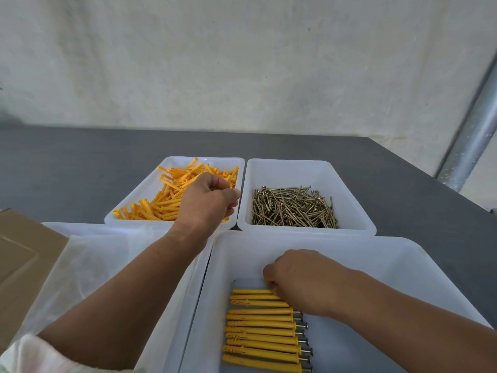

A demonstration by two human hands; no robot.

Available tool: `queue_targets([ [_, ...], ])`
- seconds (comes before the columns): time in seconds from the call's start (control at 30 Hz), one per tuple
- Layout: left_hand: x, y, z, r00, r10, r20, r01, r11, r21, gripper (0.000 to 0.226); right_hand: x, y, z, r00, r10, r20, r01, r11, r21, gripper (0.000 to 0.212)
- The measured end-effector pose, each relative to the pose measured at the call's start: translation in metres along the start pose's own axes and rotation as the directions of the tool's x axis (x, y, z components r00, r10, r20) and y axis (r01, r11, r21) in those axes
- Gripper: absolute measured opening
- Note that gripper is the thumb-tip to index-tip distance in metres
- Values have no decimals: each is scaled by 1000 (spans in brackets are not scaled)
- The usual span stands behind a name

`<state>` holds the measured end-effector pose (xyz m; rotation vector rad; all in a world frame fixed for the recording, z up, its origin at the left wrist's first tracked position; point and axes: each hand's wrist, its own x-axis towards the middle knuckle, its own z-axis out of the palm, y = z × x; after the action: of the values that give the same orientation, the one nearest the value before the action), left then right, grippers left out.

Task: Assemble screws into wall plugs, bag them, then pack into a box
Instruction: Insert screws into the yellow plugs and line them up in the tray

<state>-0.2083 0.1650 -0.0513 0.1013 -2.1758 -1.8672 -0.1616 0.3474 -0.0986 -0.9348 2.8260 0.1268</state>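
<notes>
Fingers [231, 195] curled, hold unclear: left hand [207, 201], right hand [298, 278] | grey table [80, 170] | whitish wall [242, 63]

— Do we find any writing we can read here?
— No, none. The white plastic trays [309, 168], the brown cardboard box [21, 254] and the yellow plastic wall plugs with screws in them [261, 332] give us no legible letters, numbers, labels or brand marks.
— And the raised pattern we see on the plugs?
— It is too small for us to tell whether it is lettering.
</notes>
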Motion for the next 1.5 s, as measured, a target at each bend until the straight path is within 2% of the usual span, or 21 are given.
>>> queue_targets([
  [0.1,2,-1,-1,1000,20,-22,-19,998,53,12,0,-1,-1,999,-34,-20,34,999,19,15],
  [0.33,3,-7,-2,991,126,-39,-112,959,262,9,1,-6,-2,992,-129,-14,129,991,33,28],
  [0.53,3,-9,-2,992,124,-27,-111,952,284,9,-1,-7,-7,987,-163,4,162,984,71,40],
  [1.27,6,-15,-3,992,120,-41,-101,942,320,11,-12,-19,-23,969,-188,161,157,970,187,38],
  [1.43,9,-18,-4,987,146,-72,-107,913,393,14,-13,-19,-25,961,-205,188,172,969,177,36],
  [1.5,10,-19,-5,981,176,-82,-117,872,474,16,-15,-18,-27,963,-199,182,167,970,178,34],
])
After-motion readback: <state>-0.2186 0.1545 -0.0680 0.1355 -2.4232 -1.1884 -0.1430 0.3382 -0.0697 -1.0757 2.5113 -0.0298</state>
